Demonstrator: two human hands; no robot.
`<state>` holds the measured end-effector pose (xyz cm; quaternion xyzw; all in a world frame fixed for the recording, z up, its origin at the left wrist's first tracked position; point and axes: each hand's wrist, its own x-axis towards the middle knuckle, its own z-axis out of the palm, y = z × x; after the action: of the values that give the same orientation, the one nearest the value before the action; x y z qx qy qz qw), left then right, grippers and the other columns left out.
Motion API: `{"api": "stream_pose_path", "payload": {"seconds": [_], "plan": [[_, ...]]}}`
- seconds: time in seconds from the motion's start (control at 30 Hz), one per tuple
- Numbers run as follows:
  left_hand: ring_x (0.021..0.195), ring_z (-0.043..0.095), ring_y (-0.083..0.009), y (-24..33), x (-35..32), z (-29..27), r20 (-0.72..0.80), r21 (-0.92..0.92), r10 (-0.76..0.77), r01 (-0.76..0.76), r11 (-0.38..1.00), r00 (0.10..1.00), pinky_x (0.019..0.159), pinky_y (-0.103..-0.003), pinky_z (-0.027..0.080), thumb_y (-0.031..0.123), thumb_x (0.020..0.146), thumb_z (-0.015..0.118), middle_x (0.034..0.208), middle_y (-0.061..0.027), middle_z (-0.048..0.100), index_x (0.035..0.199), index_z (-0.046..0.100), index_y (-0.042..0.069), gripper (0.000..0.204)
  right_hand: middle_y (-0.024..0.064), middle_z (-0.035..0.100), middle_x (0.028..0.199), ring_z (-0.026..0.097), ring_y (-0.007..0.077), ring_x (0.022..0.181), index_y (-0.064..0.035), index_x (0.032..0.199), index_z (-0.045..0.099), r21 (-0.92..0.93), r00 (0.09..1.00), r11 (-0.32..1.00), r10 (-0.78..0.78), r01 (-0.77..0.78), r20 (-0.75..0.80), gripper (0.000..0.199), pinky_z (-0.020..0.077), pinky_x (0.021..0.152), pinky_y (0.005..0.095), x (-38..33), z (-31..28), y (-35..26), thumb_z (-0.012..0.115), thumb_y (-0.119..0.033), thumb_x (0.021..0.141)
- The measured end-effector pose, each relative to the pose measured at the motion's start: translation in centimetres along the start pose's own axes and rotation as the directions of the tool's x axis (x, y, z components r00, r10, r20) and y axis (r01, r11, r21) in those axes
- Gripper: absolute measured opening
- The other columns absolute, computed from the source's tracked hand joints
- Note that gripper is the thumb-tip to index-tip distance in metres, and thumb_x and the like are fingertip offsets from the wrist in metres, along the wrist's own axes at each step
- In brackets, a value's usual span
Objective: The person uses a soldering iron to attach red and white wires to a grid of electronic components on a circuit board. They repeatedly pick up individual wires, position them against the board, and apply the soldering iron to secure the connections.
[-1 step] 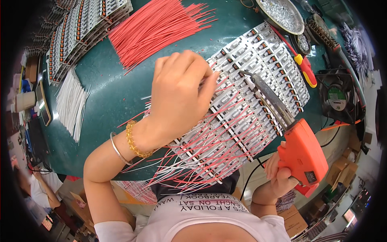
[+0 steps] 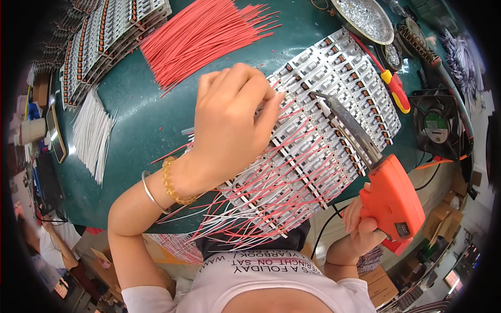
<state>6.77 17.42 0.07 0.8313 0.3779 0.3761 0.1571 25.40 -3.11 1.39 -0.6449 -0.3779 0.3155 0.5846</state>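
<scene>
My left hand (image 2: pixel 229 120) hovers over a panel of small circuit boards (image 2: pixel 339 73), its thumb and fingers pinched together. A thin red wire (image 2: pixel 286 107) shows at those fingertips; the hand hides most of it. With my right hand (image 2: pixel 362 224) I grip the handle of an orange soldering gun (image 2: pixel 394 198). The dark tip of the gun reaches onto the boards, just right of my left fingertips. Many red and white wires (image 2: pixel 229 214) trail from the near rows of boards toward me, over the table edge.
A bundle of red wires (image 2: pixel 201 39) and one of white wires (image 2: pixel 94 133) lie on the green table (image 2: pixel 141 120). Stacked board panels (image 2: pixel 104 41) stand far left. At right are a metal dish (image 2: pixel 365 21), red-yellow screwdriver (image 2: pixel 396 91), soldering iron holder (image 2: pixel 417 41) and fan (image 2: pixel 437 125).
My left hand has shifted only very slightly. The soldering gun stays in almost the same place on the boards.
</scene>
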Motion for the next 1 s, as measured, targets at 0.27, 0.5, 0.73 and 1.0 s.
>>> {"api": "stream_pose_path", "payload": {"seconds": [0.27, 0.5, 0.73, 1.0], "plan": [[0.075, 0.054, -0.0214, 0.7, -0.4, -0.3, 0.129, -0.050, -0.042, 0.049, 0.998, 0.991, 0.073, -0.034, 0.035, 0.004, 0.074, 0.074, 0.081, -0.0036, 0.060, 0.073, 0.060, 0.006, 0.015, -0.0004, 0.047, 0.051, 0.042, 0.0081, 0.039, 0.0140, 0.122, 0.045, -0.037, 0.998, 0.999, -0.023, 0.025, 0.057, 0.077, 0.0365, 0.040, 0.0221, -0.4, -0.6, 0.8, 0.067, -0.050, 0.086], [0.074, 0.053, -0.0213, 0.8, -0.5, -0.1, 0.136, -0.050, -0.035, 0.042, 0.998, 0.990, 0.073, -0.034, 0.035, 0.004, 0.074, 0.074, 0.080, -0.0036, 0.059, 0.072, 0.059, 0.007, 0.015, 0.0001, 0.047, 0.051, 0.043, 0.0085, 0.039, 0.0136, 0.121, 0.045, -0.115, 0.998, 0.992, -0.043, 0.048, 0.052, 0.073, 0.0371, 0.040, 0.0231, -0.8, -0.8, 1.2, 0.069, -0.047, 0.086], [0.074, 0.052, -0.0218, 0.8, -0.5, -0.1, 0.130, -0.047, -0.021, 0.027, 0.999, 0.991, 0.072, -0.034, 0.035, 0.003, 0.074, 0.073, 0.080, -0.0038, 0.059, 0.072, 0.058, 0.006, 0.016, -0.0013, 0.047, 0.051, 0.042, 0.0078, 0.039, 0.0140, 0.126, 0.043, -0.061, 0.999, 0.998, -0.024, 0.026, 0.032, 0.077, 0.0371, 0.041, 0.0228, -1.1, -1.2, 1.0, 0.068, -0.048, 0.087], [0.073, 0.053, -0.0208, 1.0, 0.1, -0.9, 0.073, 0.001, 0.062, -0.062, 0.998, 0.995, 0.075, -0.034, 0.037, 0.006, 0.073, 0.076, 0.080, -0.0037, 0.062, 0.074, 0.064, 0.005, 0.012, -0.0015, 0.047, 0.051, 0.043, 0.0079, 0.039, 0.0152, 0.125, 0.043, -0.003, 0.996, 0.998, -0.061, 0.061, 0.058, 0.078, 0.0378, 0.041, 0.0226, -0.6, -0.6, 0.7, 0.065, -0.050, 0.088]]}}
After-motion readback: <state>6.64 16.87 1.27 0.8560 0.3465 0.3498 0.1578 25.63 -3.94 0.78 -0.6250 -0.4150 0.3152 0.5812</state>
